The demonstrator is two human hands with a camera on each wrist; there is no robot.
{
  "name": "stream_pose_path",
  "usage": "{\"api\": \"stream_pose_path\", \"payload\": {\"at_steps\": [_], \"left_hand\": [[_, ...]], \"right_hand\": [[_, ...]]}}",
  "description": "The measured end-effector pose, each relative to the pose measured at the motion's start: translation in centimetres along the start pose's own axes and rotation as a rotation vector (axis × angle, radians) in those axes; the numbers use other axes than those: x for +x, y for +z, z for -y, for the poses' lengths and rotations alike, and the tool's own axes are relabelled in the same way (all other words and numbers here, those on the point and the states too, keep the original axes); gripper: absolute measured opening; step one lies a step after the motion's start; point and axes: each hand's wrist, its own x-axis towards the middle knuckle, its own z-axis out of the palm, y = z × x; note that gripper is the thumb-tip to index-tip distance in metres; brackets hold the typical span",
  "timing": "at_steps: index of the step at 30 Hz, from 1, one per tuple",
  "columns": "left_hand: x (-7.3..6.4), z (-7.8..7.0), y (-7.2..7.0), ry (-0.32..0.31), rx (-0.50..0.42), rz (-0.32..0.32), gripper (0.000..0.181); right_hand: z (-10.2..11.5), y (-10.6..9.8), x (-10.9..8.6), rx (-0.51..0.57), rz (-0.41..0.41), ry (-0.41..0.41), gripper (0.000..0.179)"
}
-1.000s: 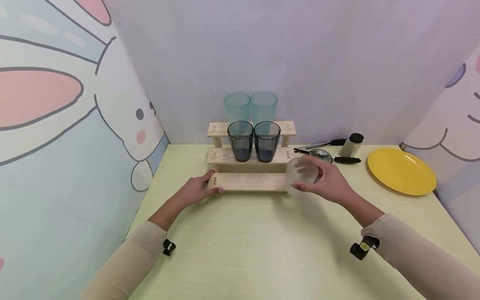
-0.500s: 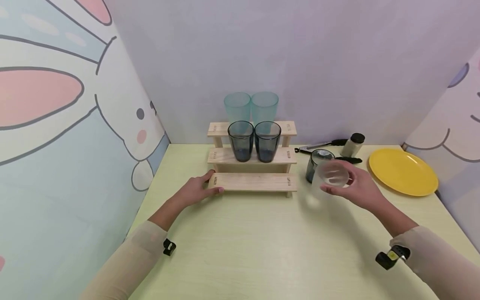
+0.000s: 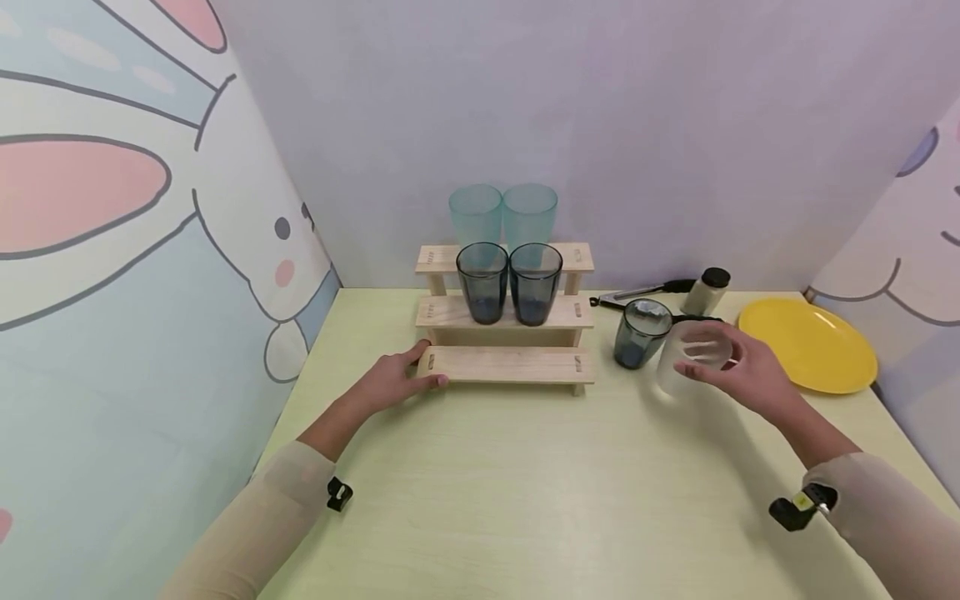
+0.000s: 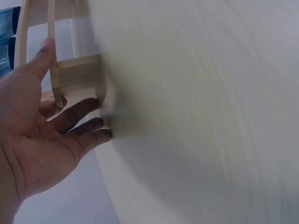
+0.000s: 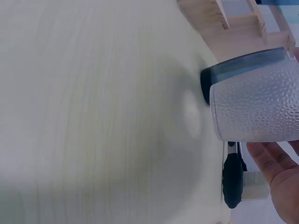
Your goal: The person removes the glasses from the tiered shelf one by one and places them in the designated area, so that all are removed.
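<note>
My right hand (image 3: 753, 375) grips a frosted clear tumbler (image 3: 678, 379) round its side, thumb in front. The tumbler is upright, close over the table, just right of a dark grey glass (image 3: 633, 346). Its pebbled wall (image 5: 261, 102) fills the right side of the right wrist view. At the left end of a three-step wooden rack (image 3: 510, 364), my left hand (image 3: 390, 382) pinches the lowest board between thumb and index finger; the other fingers extend low beside the rack's leg (image 4: 79, 77). Two dark glasses (image 3: 482, 287) stand on the middle step, two teal glasses (image 3: 476, 212) on the top.
Black-handled tongs (image 3: 652, 289) lie behind the grey glass, with a black-lidded jar (image 3: 707, 293) beside them. A yellow plate (image 3: 810, 346) sits at the right. Walls with cartoon rabbits close in the table at the back and sides.
My right hand has carried the frosted tumbler rightward from the rack's right end, past the dark grey glass, which now shows fully. The left hand has stayed on the rack.
</note>
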Motion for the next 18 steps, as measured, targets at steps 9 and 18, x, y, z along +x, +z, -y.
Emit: {"api": "stream_pose_path", "payload": {"at_steps": [9,18], "left_hand": [[0.1,0.0,0.0,0.001,0.015,0.006,0.107],[0.1,0.0,0.0,0.007,0.014,-0.001,0.105]], "right_hand": [[-2.1,-0.4,2.2,-0.044,0.036,0.059,0.074],[-1.8,-0.3,3.8,-0.059,0.077,0.107,0.086]]}}
